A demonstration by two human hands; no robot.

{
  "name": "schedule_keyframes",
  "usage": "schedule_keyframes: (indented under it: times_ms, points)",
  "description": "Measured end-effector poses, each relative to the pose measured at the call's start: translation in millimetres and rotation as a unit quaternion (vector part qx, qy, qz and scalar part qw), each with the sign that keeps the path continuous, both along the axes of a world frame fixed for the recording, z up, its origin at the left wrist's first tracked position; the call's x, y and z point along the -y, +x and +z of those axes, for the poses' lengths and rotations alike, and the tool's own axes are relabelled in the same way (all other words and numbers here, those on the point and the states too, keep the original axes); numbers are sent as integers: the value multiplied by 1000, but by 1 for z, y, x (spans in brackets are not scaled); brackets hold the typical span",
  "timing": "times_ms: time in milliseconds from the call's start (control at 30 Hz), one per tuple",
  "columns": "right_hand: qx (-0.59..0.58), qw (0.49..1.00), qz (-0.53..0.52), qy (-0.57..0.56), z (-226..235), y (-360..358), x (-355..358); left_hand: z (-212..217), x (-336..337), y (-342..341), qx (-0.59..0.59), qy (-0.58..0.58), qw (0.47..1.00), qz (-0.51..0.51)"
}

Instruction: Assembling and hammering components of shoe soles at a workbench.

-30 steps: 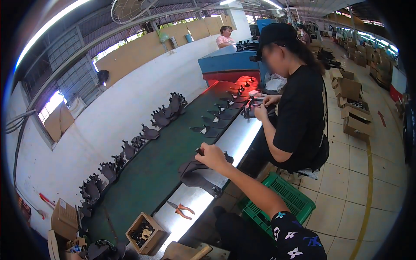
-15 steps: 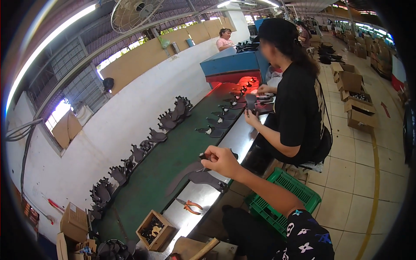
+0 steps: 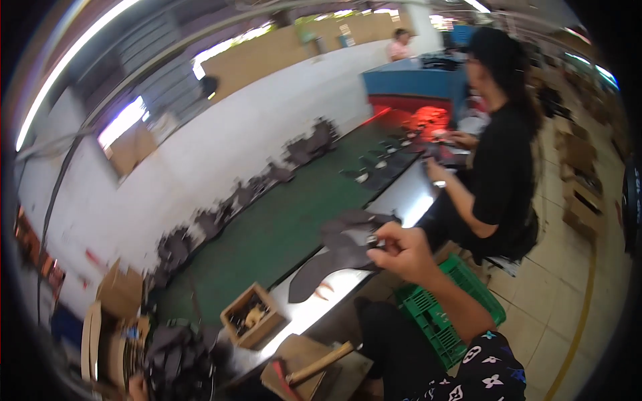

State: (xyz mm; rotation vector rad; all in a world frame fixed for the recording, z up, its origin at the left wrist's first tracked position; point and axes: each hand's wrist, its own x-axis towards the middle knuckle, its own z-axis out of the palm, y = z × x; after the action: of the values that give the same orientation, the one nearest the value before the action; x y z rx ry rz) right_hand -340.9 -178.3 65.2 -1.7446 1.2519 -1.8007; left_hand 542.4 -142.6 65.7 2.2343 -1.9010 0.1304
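My right hand (image 3: 401, 250) reaches out from a patterned sleeve over the shiny metal bench edge (image 3: 401, 200). Its fingers are pinched on a small dark tool (image 3: 374, 244). Just left of it, flat dark shoe-upper pieces (image 3: 344, 250) lie half on the metal strip and half on the green belt (image 3: 281, 227). Orange-handled pliers (image 3: 324, 291) poke out from under the pieces. A bit of skin at the lower left edge may be my left hand (image 3: 137, 385), next to a heap of dark pieces (image 3: 177, 357); the blur hides its state.
A co-worker in black (image 3: 501, 167) sits to the right, hands on parts near a blue machine with a red glow (image 3: 414, 100). Dark uppers (image 3: 234, 197) line the white wall. Nearby are an open wooden box (image 3: 251, 314), a hammer (image 3: 317, 366) and a green crate (image 3: 441, 314).
The view has swung and blurred. My right hand has drawn back toward me along the bench edge, still pinching the small tool, and the dark pieces now lie beside it.
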Motion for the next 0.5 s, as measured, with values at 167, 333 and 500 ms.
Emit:
schedule_keyframes:
  times_ms: [167, 333, 500]
  points:
    - [-147, 982, 29, -112, 26, 54, 6, -7, -9, -83, 265, -220, 930, 131]
    - [-319, 840, 340, -279, 36, 169, 1, 54, -59, -424, -369, -86, 887, -263]
    - [-269, 877, 382, -115, -39, 217, -4, -26, -92, -485, -734, -23, 671, -98]
